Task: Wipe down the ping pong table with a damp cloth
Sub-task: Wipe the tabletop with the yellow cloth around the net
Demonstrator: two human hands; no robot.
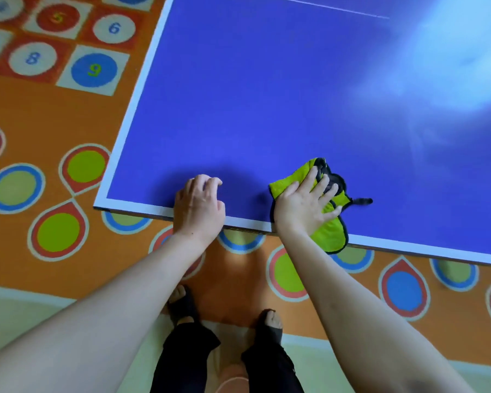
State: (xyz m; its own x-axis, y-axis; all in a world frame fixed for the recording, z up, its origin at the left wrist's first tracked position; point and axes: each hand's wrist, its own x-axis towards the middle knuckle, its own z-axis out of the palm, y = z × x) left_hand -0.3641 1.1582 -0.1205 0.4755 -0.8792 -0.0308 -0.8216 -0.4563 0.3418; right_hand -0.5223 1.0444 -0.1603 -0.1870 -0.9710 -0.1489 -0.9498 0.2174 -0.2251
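The blue ping pong table (267,95) with a white border fills the upper right; its near left corner lies at the left of centre. A lime-green cloth with dark trim (330,231) lies crumpled at the near edge, partly hanging over it. My right hand (305,207) presses flat on the cloth with fingers spread. My left hand (200,205) rests on the table's near edge to the left of the cloth, fingers loosely curled, holding nothing.
An orange play mat with coloured circles and numbered squares (94,70) covers the floor left of and below the table. My feet in dark sandals (182,304) stand close to the near edge. Bright glare (451,66) washes the table's far right.
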